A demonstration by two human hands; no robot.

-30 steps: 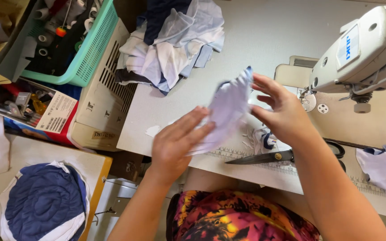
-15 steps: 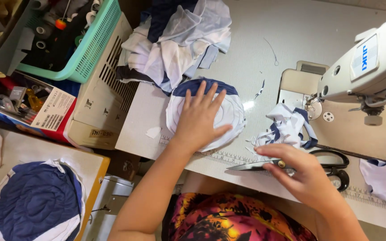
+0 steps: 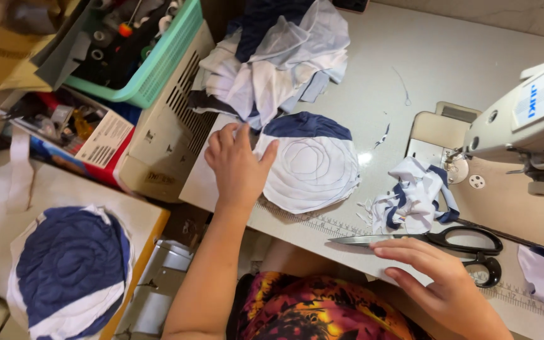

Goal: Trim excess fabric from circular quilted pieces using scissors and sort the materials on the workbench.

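The left hand point(image 3: 237, 167) lay flat, fingers spread, on the left edge of a round fabric piece point(image 3: 310, 165), white with a navy cap at its far side. Its grip was fully open and closed on nothing; it only pressed the cloth to the worktop point(image 3: 410, 56). The round piece sat near the front edge of the worktop, just below a heap of white and navy cloth point(image 3: 278, 56).

The right hand point(image 3: 439, 277) hovered over the front edge, fingers loosely extended, grip open and empty, its fingertips just beside the blades of the scissors point(image 3: 436, 242).

Risks noted:
- The scissors lay with blades pointing left, directly under the right fingertips. A careless reach could meet the blade rather than the handles.
- The round piece lay close to the edge, held by one palm on one side only. Lifting that palm abruptly could drag or crease it.
- A bundle of trimmings point(image 3: 413, 195) sat between the round piece and the sewing machine point(image 3: 530, 119), near the needle area. Loose strips could be swept into the work.
- The heap touched the round piece's far rim and could slump onto it.
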